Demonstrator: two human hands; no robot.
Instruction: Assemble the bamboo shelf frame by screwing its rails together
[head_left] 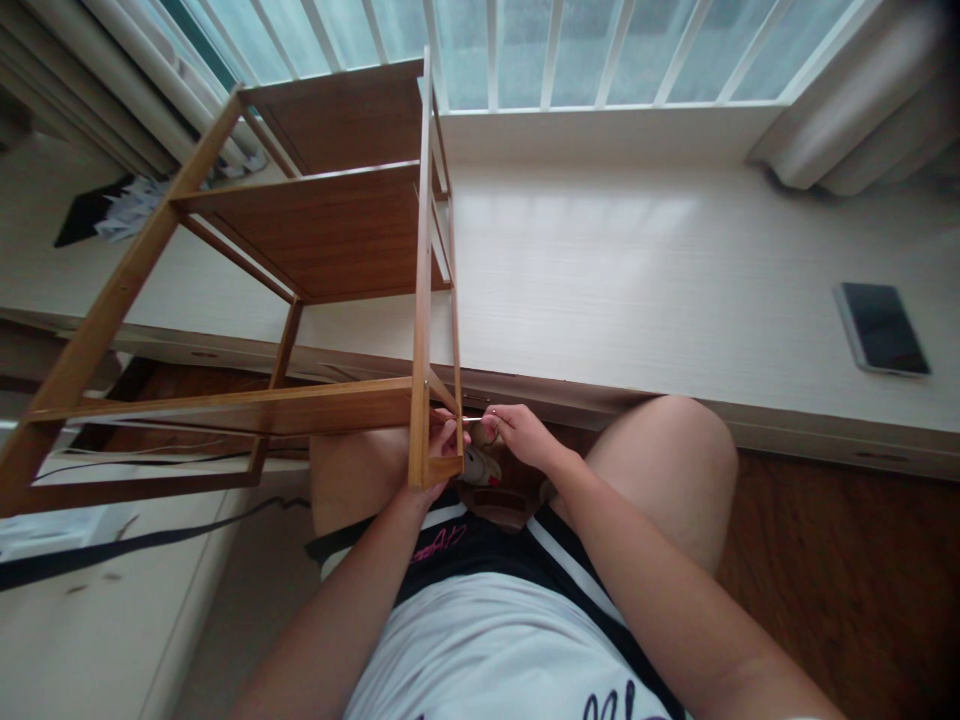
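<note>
A brown wooden shelf rack with several tiers lies tilted across the left and middle of the head view. My left hand is closed around the rack's lower end, partly hidden behind an upright. Just right of that upright, my right hand pinches a thin, shiny metal rod, which might be a hex key. The rod points left and reaches the rack's far upright, close to my left fingertips. Where its tip meets the wood is too small to make out.
A pale window ledge runs in front of me beneath a barred window. A phone lies on it at the right. Crumpled white material and a black flat item lie far left. A dark strap crosses the lower left.
</note>
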